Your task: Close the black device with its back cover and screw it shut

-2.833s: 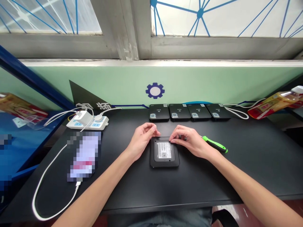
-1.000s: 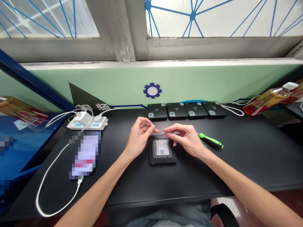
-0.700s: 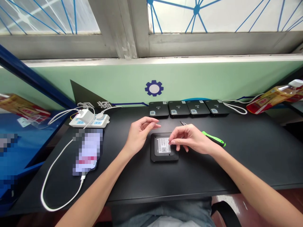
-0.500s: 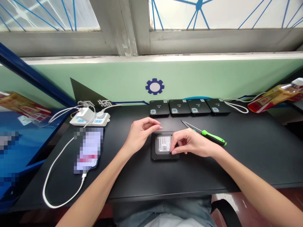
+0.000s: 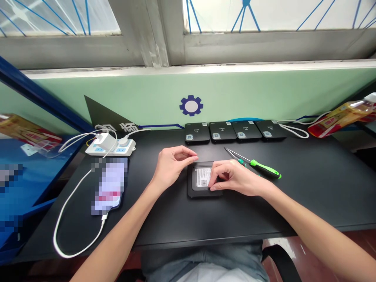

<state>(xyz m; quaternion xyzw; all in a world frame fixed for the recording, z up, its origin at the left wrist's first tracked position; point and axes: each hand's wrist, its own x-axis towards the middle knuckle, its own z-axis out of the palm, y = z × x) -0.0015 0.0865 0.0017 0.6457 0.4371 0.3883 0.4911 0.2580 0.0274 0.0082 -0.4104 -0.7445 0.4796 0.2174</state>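
Observation:
A flat black square box [image 5: 192,193], like a set-top box, lies with its labelled face up on the desk in front of me. Its white printed label [image 5: 202,178] shows a QR code. My right hand [image 5: 230,178] is over the box's right side, thumb and forefinger pinched at the label's lower right. Whatever is between those fingertips is too small to see. Just off the box's upper left corner, my left hand [image 5: 176,162] hovers with thumb and fingers drawn together. Anything in that pinch cannot be made out either. Part of the box is hidden under my right hand.
Several similar black boxes [image 5: 197,133] stand in a row along the green wall. A green-and-black screwdriver [image 5: 266,169] and a teal-handled one [image 5: 241,161] lie right of the box. Leftward are a charging phone [image 5: 111,184], its white cable [image 5: 60,219] and a power strip [image 5: 126,149].
My right fingertips have shifted slightly left along the label's edge. My left hand has drifted a little left. The camera view has moved slightly; the box stays in place.

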